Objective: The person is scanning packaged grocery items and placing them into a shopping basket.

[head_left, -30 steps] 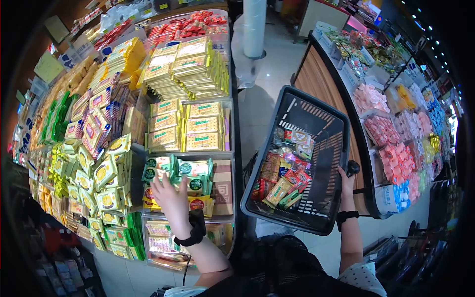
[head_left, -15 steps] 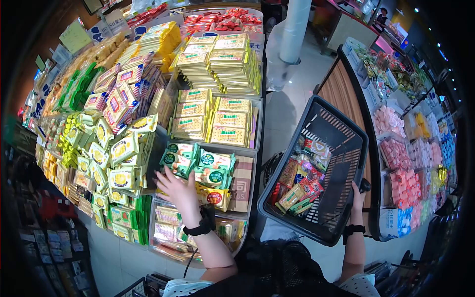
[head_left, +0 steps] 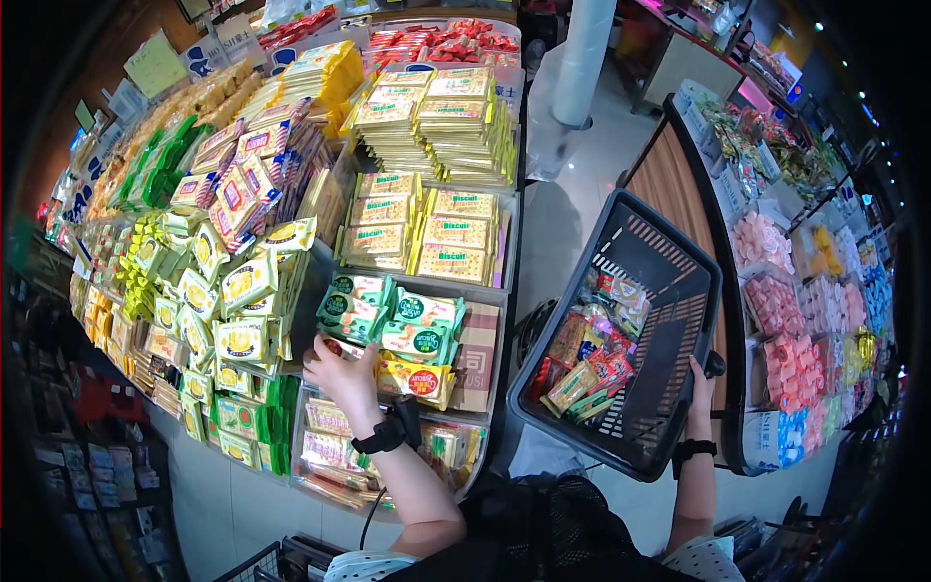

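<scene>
My left hand has its fingers curled around a biscuit packet with a dark reddish wrapper, mostly hidden by the hand. Green-and-white biscuit packets lie just beyond it, and a yellow biscuit packet is beside the thumb, all in a grey display bin. On the right, my right hand grips the edge of a black shopping basket. Inside the tilted basket lie several mixed snack packets. Both wrists wear black bands.
Stacked yellow biscuit packs fill the bins farther back. Cream-and-yellow packets are heaped to the left. A curved wooden counter with wrapped sweets stands right of the basket. A white pillar rises behind the aisle.
My left hand has gone from spread fingers above the bin to fingers curled around a packet, slightly lower. My right hand and the basket have stayed in nearly the same place.
</scene>
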Demonstrator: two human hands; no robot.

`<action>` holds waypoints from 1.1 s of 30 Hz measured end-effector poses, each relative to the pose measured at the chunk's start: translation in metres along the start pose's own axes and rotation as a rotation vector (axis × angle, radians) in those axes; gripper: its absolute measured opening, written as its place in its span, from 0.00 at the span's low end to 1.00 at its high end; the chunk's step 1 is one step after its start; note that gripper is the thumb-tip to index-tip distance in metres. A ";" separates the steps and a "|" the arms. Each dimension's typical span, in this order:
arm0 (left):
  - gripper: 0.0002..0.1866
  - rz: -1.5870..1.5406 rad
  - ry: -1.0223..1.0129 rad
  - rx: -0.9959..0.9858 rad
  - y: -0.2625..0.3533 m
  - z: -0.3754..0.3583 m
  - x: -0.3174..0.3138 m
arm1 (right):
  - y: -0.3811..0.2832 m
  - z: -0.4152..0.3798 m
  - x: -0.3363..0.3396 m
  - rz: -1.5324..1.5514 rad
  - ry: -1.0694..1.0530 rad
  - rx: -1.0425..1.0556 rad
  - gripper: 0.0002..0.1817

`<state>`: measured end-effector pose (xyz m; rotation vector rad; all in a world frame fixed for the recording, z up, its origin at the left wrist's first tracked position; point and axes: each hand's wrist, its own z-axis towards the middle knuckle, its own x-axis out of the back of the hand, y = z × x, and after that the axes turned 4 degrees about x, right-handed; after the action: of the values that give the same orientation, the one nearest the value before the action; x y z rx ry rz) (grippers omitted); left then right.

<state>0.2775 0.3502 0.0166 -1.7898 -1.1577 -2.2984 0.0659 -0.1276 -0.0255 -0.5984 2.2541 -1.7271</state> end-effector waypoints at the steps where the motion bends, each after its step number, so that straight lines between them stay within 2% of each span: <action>1: 0.41 -0.038 0.015 -0.021 0.000 0.000 0.001 | -0.004 -0.003 -0.002 -0.001 -0.014 0.004 0.26; 5: 0.35 -0.156 0.082 -0.122 0.008 -0.004 0.007 | 0.006 0.003 0.005 0.018 -0.003 0.006 0.27; 9: 0.35 -0.308 0.115 -0.238 0.017 -0.004 0.019 | 0.015 0.007 0.011 0.060 0.022 0.000 0.28; 11: 0.39 -0.593 -0.202 -0.284 0.032 -0.009 0.036 | 0.015 0.008 0.012 0.024 0.008 0.023 0.28; 12: 0.39 -0.597 -0.201 -0.281 0.031 -0.009 0.035 | 0.010 0.006 0.009 0.022 0.006 0.026 0.28; 14: 0.44 -0.628 -0.449 -0.497 0.023 -0.013 0.033 | 0.002 -0.003 0.002 -0.083 0.023 -0.012 0.19; 15: 0.47 -0.722 -0.715 -0.389 0.019 -0.015 0.033 | 0.002 -0.004 0.000 -0.087 0.022 -0.012 0.19; 16: 0.48 -0.583 -0.930 -0.230 0.023 -0.019 0.040 | 0.003 -0.004 -0.001 -0.059 0.020 -0.014 0.19; 18: 0.44 -0.461 -1.005 -0.374 0.018 -0.022 0.028 | 0.002 -0.003 0.001 -0.039 0.025 -0.013 0.19; 19: 0.44 -0.448 -0.944 -0.464 0.020 -0.022 0.025 | 0.003 -0.002 0.001 -0.047 0.023 -0.003 0.19; 20: 0.44 -0.451 -0.949 -0.465 0.019 -0.023 0.025 | 0.003 -0.002 0.001 -0.055 0.020 0.006 0.19; 22: 0.44 -0.188 -0.902 -0.680 0.019 -0.023 0.029 | -0.001 -0.004 -0.001 -0.053 0.019 0.007 0.19; 24: 0.42 -0.136 -0.889 -0.679 0.017 -0.022 0.029 | -0.005 -0.009 -0.003 -0.008 0.006 -0.014 0.23; 27: 0.36 -0.191 -0.773 -0.588 0.021 -0.022 0.024 | -0.008 -0.010 -0.005 -0.081 0.043 -0.057 0.21; 30: 0.33 -0.099 -0.672 -0.564 0.016 -0.021 0.021 | 0.003 -0.003 0.003 -0.066 0.007 0.049 0.21; 33: 0.32 -0.183 -0.681 -0.552 0.019 -0.020 0.020 | 0.010 0.005 0.008 -0.056 0.040 0.031 0.23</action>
<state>0.2622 0.3338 0.0417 -2.9424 -0.7676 -2.3234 0.0589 -0.1330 -0.0362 -0.6323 2.2529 -1.8129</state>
